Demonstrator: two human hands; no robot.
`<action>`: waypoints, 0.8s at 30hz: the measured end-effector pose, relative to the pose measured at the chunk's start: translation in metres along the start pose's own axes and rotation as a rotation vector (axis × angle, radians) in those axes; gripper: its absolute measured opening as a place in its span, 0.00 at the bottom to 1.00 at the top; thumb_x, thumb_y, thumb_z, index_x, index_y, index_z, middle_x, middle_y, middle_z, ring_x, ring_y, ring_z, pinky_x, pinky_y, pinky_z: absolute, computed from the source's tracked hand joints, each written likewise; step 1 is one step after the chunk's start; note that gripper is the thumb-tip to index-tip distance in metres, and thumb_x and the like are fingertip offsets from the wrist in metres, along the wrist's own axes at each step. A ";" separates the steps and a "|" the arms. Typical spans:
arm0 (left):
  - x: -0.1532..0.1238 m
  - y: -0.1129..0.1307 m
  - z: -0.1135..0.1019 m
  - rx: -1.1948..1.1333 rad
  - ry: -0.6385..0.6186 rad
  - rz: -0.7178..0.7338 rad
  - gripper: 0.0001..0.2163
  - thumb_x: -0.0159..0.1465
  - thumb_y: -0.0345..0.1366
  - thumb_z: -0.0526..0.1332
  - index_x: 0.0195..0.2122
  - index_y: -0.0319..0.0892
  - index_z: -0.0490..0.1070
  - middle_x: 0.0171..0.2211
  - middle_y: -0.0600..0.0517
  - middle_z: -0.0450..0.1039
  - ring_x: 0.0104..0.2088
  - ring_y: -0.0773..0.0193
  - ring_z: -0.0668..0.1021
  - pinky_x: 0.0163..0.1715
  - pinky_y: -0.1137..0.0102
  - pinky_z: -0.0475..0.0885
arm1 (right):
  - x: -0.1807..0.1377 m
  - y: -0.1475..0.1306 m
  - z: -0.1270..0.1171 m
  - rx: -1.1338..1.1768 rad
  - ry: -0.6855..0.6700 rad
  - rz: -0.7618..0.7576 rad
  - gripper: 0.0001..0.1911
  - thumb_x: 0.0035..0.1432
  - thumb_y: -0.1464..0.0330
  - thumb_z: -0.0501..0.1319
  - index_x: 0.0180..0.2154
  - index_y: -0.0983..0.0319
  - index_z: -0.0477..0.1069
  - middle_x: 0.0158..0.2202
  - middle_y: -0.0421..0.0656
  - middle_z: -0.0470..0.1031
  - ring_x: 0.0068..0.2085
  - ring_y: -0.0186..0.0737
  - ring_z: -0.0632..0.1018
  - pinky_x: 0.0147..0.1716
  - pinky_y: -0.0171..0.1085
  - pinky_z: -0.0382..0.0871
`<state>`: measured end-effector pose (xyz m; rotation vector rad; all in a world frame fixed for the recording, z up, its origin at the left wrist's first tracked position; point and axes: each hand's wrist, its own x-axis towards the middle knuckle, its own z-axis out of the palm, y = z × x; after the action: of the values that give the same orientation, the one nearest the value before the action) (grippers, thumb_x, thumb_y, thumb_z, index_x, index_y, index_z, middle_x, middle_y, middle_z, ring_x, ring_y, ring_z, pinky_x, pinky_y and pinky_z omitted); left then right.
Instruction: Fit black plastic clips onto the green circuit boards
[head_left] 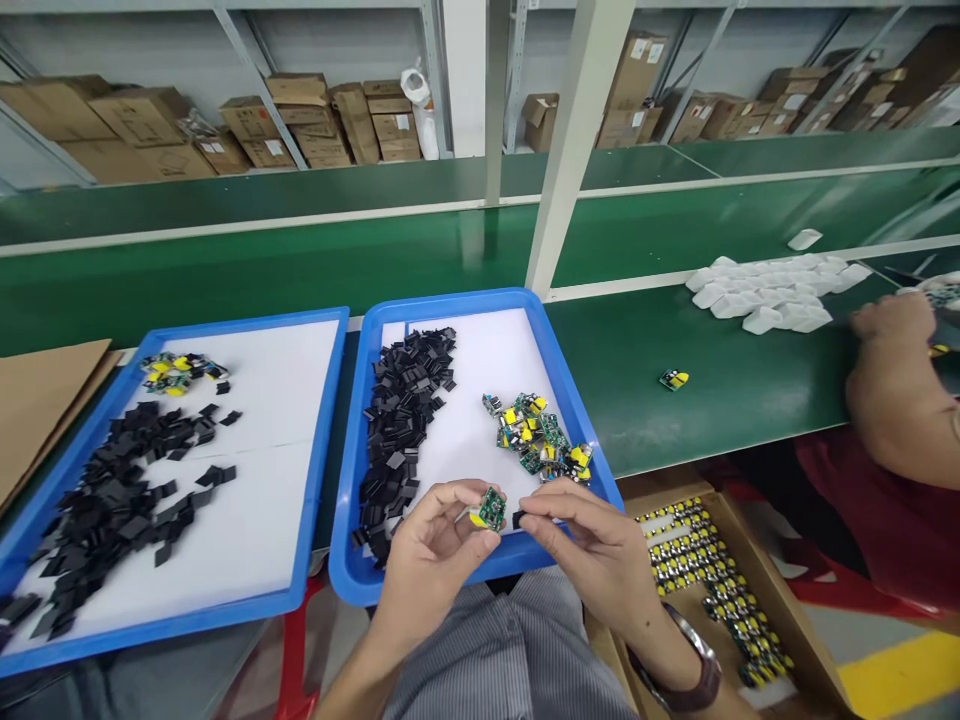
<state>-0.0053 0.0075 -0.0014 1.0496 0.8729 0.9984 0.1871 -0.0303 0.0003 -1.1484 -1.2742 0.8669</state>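
My left hand (431, 550) pinches a small green circuit board with a yellow part (489, 508) over the front edge of the middle blue tray (358, 420). My right hand (592, 550) pinches a small black piece (517, 519) right beside that board. In the tray lie a long heap of black pieces (405, 410) on the left and a cluster of green and yellow circuit boards (536, 435) on the right, just beyond my fingers.
A second blue tray (330, 400) at left holds more black pieces (112, 500) and a few boards (176, 372). A cardboard box (795, 600) of boards sits at lower right. One board (673, 379) lies on the green belt. Another person's arm (892, 390) works near white housings (772, 295).
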 end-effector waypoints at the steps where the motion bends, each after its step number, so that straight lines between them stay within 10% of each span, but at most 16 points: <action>1: -0.001 -0.001 0.002 0.022 0.002 0.021 0.14 0.62 0.27 0.73 0.48 0.46 0.78 0.48 0.48 0.82 0.50 0.60 0.84 0.51 0.69 0.81 | 0.000 0.000 0.002 0.002 0.011 0.017 0.12 0.64 0.74 0.69 0.45 0.52 0.83 0.38 0.42 0.82 0.39 0.39 0.82 0.38 0.37 0.78; 24: -0.006 -0.012 0.008 0.258 -0.005 0.271 0.17 0.62 0.20 0.69 0.46 0.50 0.82 0.47 0.50 0.85 0.50 0.56 0.86 0.52 0.62 0.83 | -0.006 0.001 0.014 0.125 -0.051 0.300 0.05 0.66 0.65 0.66 0.38 0.60 0.77 0.32 0.41 0.77 0.33 0.38 0.81 0.35 0.38 0.78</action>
<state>0.0026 -0.0022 -0.0102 1.4169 0.8864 1.1268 0.1725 -0.0338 -0.0033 -1.2416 -1.0871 1.1869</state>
